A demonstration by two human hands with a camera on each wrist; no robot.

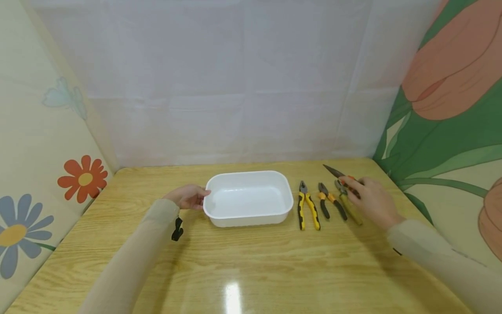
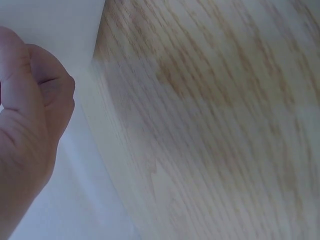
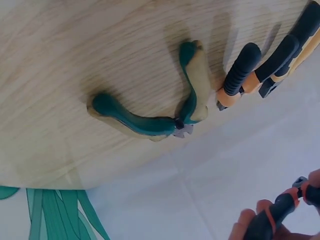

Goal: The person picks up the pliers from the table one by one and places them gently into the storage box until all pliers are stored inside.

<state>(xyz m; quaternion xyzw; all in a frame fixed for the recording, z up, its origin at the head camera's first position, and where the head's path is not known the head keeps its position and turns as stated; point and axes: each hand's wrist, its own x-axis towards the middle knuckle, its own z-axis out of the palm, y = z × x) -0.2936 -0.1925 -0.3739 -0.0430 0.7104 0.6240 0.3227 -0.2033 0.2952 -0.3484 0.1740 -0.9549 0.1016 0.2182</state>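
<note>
My left hand (image 1: pixel 190 197) grips the left end of a white plastic tub (image 1: pixel 248 220), its thumb over the rim. In the left wrist view the fingers (image 2: pixel 52 82) are bent against the tub's white wall (image 2: pixel 65 25). Over on the right, my right hand (image 1: pixel 372 200) holds long-nose pliers (image 1: pixel 332 171) with red and black handles (image 3: pixel 272 216), their dark jaws pointing to the far left. Below that hand lie green-handled pliers (image 1: pixel 350 210), partly covered by it in the head view. Orange-and-black pliers (image 1: pixel 332 201) and yellow-and-black pliers (image 1: pixel 301 210) lie between them and the tub.
The wood-grain table (image 1: pixel 251 270) ends at a white cloth backdrop (image 1: pixel 235 96). Flower-printed panels (image 1: pixel 451 148) stand along both sides. A black strap end (image 1: pixel 178 229) hangs at my left cuff.
</note>
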